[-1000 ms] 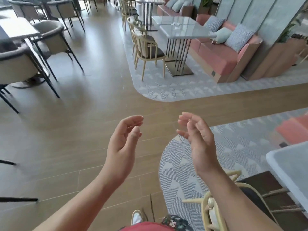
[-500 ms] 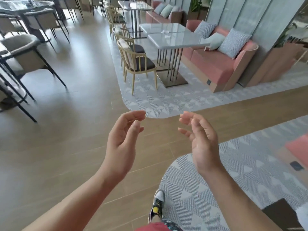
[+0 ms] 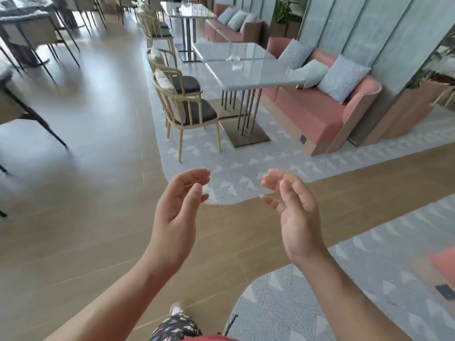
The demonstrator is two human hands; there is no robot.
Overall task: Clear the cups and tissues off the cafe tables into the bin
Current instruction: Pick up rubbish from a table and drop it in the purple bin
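- Two empty hands — left hand [image 3: 177, 212], right hand [image 3: 296, 217] — fingers loosely curled.
- Tissue [image 3: 233, 58] lies well ahead on table [image 3: 261, 76], centred between them; neither nearer.

Crumpled white tissue [image 3: 233, 58] lies where 2 grey tables [image 3: 256, 76] meet.

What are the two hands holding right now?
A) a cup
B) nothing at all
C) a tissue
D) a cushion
B: the left hand and the right hand are raised with loosely curled fingers and only floor shows between them. A white scrap, probably a tissue, lies far ahead on the grey table.
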